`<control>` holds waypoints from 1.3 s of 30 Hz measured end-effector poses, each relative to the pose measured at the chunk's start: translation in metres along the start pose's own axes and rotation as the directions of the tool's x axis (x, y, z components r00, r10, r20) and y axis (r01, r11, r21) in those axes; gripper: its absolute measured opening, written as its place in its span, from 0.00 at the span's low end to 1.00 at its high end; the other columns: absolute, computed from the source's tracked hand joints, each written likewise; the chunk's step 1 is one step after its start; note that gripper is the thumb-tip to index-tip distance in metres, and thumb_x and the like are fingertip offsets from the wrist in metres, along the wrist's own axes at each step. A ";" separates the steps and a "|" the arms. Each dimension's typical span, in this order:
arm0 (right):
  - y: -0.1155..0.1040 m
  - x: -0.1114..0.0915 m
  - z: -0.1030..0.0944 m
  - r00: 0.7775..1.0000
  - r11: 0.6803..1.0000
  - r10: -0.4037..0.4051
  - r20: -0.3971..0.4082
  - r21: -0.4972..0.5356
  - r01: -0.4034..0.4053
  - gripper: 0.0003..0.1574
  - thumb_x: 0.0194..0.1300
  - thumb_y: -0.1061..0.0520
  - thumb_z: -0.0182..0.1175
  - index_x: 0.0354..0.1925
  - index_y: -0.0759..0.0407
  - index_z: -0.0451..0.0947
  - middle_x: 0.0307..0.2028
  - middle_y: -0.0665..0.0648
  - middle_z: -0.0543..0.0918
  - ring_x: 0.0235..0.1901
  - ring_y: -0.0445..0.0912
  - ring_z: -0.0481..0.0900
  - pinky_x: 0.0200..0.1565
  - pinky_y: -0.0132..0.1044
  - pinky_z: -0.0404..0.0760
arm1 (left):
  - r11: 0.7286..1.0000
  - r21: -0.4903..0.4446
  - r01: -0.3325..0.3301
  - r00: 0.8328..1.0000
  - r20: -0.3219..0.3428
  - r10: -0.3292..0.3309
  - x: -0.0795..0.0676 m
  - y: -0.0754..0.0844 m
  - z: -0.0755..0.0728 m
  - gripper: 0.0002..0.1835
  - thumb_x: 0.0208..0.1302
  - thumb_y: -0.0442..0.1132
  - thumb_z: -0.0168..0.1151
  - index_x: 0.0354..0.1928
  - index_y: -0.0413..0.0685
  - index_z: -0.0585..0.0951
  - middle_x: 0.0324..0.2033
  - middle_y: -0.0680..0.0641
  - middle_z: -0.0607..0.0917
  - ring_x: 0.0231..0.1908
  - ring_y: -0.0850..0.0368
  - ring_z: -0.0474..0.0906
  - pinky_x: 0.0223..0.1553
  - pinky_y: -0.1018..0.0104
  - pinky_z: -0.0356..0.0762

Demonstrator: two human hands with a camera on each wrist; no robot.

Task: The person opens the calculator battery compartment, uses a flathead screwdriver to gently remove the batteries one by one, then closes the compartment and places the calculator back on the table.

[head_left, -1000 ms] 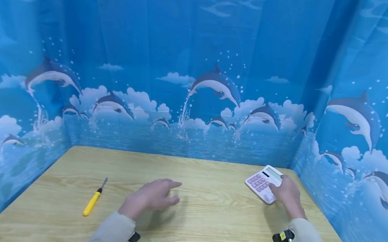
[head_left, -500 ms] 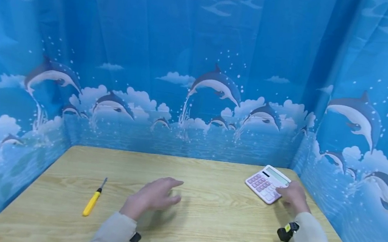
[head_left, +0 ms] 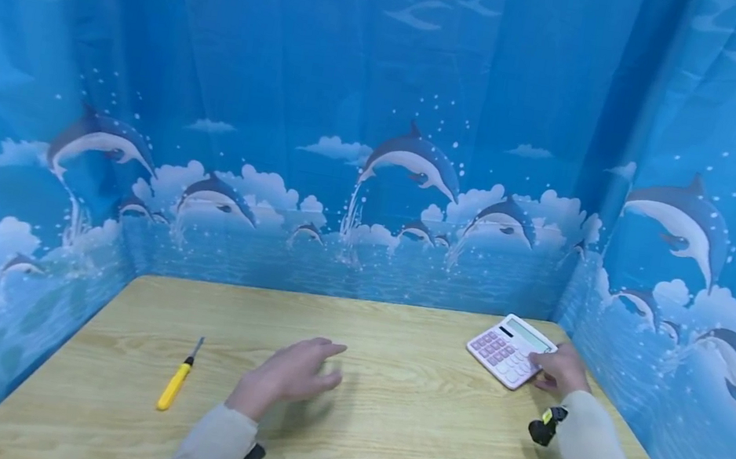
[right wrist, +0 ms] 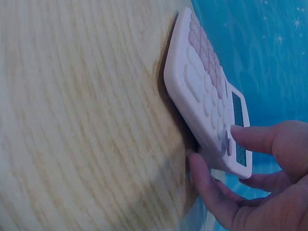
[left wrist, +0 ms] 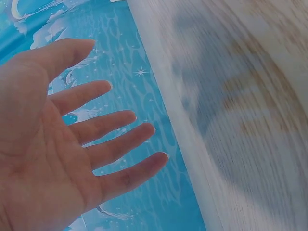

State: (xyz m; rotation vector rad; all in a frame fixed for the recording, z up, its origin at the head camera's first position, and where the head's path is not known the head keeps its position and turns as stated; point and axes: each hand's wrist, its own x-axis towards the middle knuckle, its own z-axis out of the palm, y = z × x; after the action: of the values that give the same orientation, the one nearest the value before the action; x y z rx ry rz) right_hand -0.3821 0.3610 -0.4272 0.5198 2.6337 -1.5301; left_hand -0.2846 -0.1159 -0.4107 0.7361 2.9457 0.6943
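A white calculator with pink keys (head_left: 498, 350) lies at the far right of the wooden table, its display toward the back. My right hand (head_left: 564, 368) is at its right edge. Seen from the right wrist, the thumb (right wrist: 257, 138) rests on top by the display, while the other fingers (right wrist: 211, 190) curl at the side and under the edge of the calculator (right wrist: 185, 72), pinching it. My left hand (head_left: 289, 372) hovers over the middle of the table, holding nothing; in the left wrist view its fingers (left wrist: 120, 144) are spread and relaxed.
A yellow-handled screwdriver (head_left: 175, 385) lies on the left part of the table (head_left: 394, 440), its tip pointing away. Blue curtains (head_left: 272, 104) printed with dolphins enclose the table's back and both sides.
My right hand has slid right, from over the calculator's display to its right edge, uncovering more of the display. The calculator and my left hand have stayed nearly in place.
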 end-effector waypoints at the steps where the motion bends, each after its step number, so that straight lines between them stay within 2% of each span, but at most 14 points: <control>1: 0.000 0.001 -0.001 1.000 1.000 0.001 -0.005 -0.013 -0.001 0.44 0.70 0.62 0.59 0.71 0.81 0.47 0.43 0.68 0.69 0.33 0.48 0.77 0.36 0.40 0.91 | 1.000 0.000 0.000 1.000 0.000 0.000 0.000 0.000 0.000 0.29 0.73 0.47 0.60 0.72 0.46 0.73 0.70 0.35 0.75 0.71 0.35 0.70 0.73 0.37 0.69; 6: 0.001 0.009 -0.002 1.000 0.998 0.015 -0.019 -0.058 -0.016 0.48 0.66 0.65 0.59 0.74 0.79 0.47 0.50 0.74 0.70 0.33 0.47 0.80 0.35 0.39 0.91 | 1.000 0.000 0.008 1.000 0.004 -0.008 0.000 -0.001 0.001 0.30 0.73 0.47 0.60 0.74 0.47 0.71 0.71 0.34 0.73 0.71 0.35 0.70 0.73 0.37 0.69; 11: 0.000 0.014 -0.002 1.000 0.998 0.023 -0.008 -0.057 -0.023 0.49 0.63 0.67 0.60 0.73 0.80 0.47 0.46 0.73 0.74 0.29 0.46 0.82 0.35 0.40 0.91 | 1.000 0.004 0.008 1.000 0.004 -0.008 0.001 0.000 0.000 0.31 0.73 0.48 0.60 0.75 0.48 0.70 0.72 0.33 0.72 0.72 0.34 0.69 0.73 0.36 0.68; 18: -0.001 0.015 -0.005 1.000 0.997 0.016 0.025 -0.074 -0.014 0.49 0.62 0.69 0.61 0.73 0.81 0.47 0.46 0.73 0.75 0.31 0.47 0.82 0.37 0.39 0.91 | 1.000 0.004 0.005 1.000 0.005 -0.005 0.002 0.002 0.000 0.32 0.73 0.48 0.61 0.75 0.48 0.69 0.72 0.33 0.71 0.72 0.34 0.69 0.73 0.35 0.68; 22: -0.003 0.012 -0.004 0.998 0.996 -0.018 0.063 -0.081 0.023 0.50 0.61 0.67 0.63 0.73 0.80 0.49 0.48 0.73 0.75 0.33 0.47 0.82 0.37 0.39 0.91 | 1.000 -0.003 0.015 1.000 0.008 -0.015 0.002 0.003 0.001 0.32 0.72 0.48 0.61 0.75 0.48 0.70 0.72 0.32 0.71 0.72 0.33 0.69 0.72 0.35 0.68; 28: -0.007 0.004 0.005 0.986 0.991 -0.105 0.130 -0.068 0.115 0.51 0.61 0.67 0.62 0.74 0.79 0.48 0.56 0.78 0.71 0.33 0.45 0.81 0.36 0.38 0.89 | 1.000 -0.004 0.017 1.000 0.004 -0.017 0.004 0.003 0.003 0.31 0.72 0.48 0.62 0.73 0.48 0.72 0.72 0.33 0.72 0.71 0.34 0.70 0.72 0.35 0.69; 32: -0.010 -0.001 0.016 0.974 0.979 -0.155 0.165 -0.108 0.174 0.50 0.60 0.67 0.62 0.73 0.80 0.49 0.53 0.78 0.72 0.29 0.45 0.81 0.33 0.37 0.89 | 1.000 -0.001 0.008 1.000 -0.006 -0.008 0.006 0.003 0.004 0.30 0.71 0.47 0.62 0.72 0.46 0.73 0.65 0.35 0.78 0.63 0.37 0.77 0.66 0.38 0.76; 35: -0.014 -0.003 0.025 0.970 0.971 -0.164 0.182 -0.144 0.191 0.50 0.59 0.67 0.62 0.73 0.79 0.51 0.49 0.75 0.75 0.27 0.44 0.80 0.33 0.36 0.89 | 1.000 -0.005 0.016 1.000 -0.005 -0.016 0.008 0.003 0.005 0.30 0.71 0.48 0.62 0.72 0.47 0.73 0.61 0.37 0.80 0.58 0.40 0.80 0.63 0.41 0.79; 39: -0.021 -0.006 0.036 0.962 0.959 -0.172 0.210 -0.187 0.213 0.50 0.58 0.67 0.63 0.73 0.79 0.53 0.45 0.71 0.77 0.28 0.45 0.80 0.33 0.37 0.89 | 1.000 -0.017 0.021 1.000 -0.003 -0.021 0.010 0.004 0.005 0.30 0.72 0.49 0.62 0.72 0.46 0.73 0.63 0.37 0.79 0.60 0.39 0.79 0.65 0.40 0.78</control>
State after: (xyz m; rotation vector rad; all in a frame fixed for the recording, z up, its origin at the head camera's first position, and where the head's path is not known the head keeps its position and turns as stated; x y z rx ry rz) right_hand -0.3876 0.3189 -0.4266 0.0963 2.7124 -1.2504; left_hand -0.2916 -0.1061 -0.4125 0.7027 2.9419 0.7192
